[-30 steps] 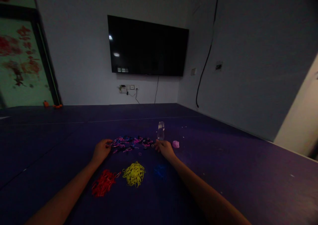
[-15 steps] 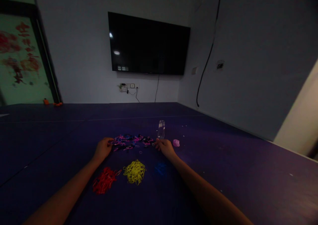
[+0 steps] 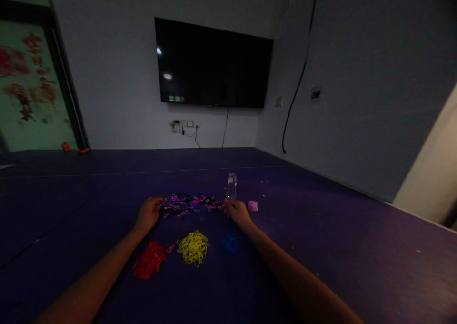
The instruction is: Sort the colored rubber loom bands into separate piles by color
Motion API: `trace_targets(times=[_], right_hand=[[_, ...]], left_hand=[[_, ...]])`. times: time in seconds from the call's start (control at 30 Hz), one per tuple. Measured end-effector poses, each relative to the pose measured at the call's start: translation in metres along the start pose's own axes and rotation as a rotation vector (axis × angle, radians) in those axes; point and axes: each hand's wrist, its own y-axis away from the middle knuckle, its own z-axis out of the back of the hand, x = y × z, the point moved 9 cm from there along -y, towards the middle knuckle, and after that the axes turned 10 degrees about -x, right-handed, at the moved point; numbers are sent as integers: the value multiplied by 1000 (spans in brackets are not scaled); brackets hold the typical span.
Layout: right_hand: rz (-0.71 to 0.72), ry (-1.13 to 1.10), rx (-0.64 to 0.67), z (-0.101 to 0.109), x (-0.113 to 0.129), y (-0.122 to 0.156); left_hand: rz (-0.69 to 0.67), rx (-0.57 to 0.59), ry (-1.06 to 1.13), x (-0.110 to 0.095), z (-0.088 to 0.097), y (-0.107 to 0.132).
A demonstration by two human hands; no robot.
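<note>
Small rubber bands in pink, blue, purple and black form a loose spread-out pile (image 3: 183, 204). At its left end is my left hand (image 3: 147, 213), fingertips touching the outer bands, fingers bent and a little apart. On the opposite end, my right hand (image 3: 237, 212) rests by the bands with its fingers loosely curled and apart; I see nothing held in either hand. Closer to me lie a heap of red rubber bands (image 3: 150, 260), a heap of yellow rubber bands (image 3: 193, 248) and a smaller, dim heap of blue rubber bands (image 3: 230, 243).
A clear bottle (image 3: 232, 186) stands just beyond my right hand, and a pink lump (image 3: 253, 205) lies to its right. The dark purple surface (image 3: 107, 186) reaches to the walls. A television (image 3: 214, 62) hangs above, and a black cable (image 3: 294, 100) dangles at the right.
</note>
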Motion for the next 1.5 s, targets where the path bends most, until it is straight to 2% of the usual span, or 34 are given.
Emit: trace_targets(times=[0.37, 0.7, 1.5], right_hand=[[-8, 13, 12, 0, 1, 0], [-3, 6, 6, 1, 3, 0], [-17, -5, 8, -1, 0, 0]], left_hand=[[5, 8, 50, -8, 4, 3], [36, 6, -8, -1, 2, 1], [17, -1, -315, -1, 8, 2]])
